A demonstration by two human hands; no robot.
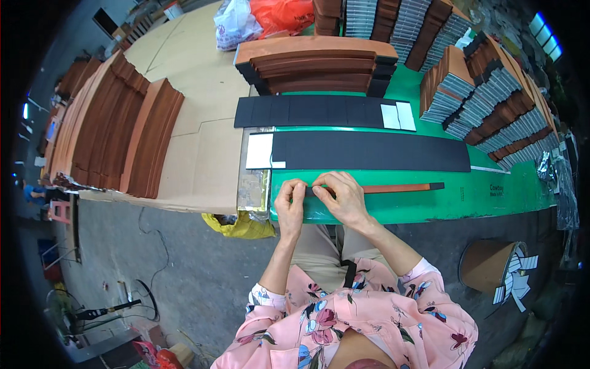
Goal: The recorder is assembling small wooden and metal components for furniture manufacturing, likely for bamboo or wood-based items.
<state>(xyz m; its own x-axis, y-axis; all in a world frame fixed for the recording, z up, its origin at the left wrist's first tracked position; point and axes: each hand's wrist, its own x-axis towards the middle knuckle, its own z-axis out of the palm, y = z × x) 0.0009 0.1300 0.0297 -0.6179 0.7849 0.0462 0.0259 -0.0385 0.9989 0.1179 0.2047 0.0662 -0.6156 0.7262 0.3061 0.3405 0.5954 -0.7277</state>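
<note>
A long, thin brown strip (396, 188) with a black right end lies near the front edge of the green table. My left hand (291, 208) is closed in a pinch at the strip's left end, where a small dark bit shows between the fingertips. Just beside it, my right hand (344, 202) bends over the strip with thumb and fingers pinched on it, hiding part of its length. Beyond my hands lies a long black panel (372, 151) with white paper (259, 150) at its left end. A second black panel (307, 112) with white pieces at its right sits farther back.
Stacked brown slats (316, 64) stand behind the panels, with more stacks (153, 138) on cardboard (206, 147) at left and bundles (495, 92) at right. A yellow sack (238, 225) is below the table edge. A bin (491, 264) with white scraps stands at right.
</note>
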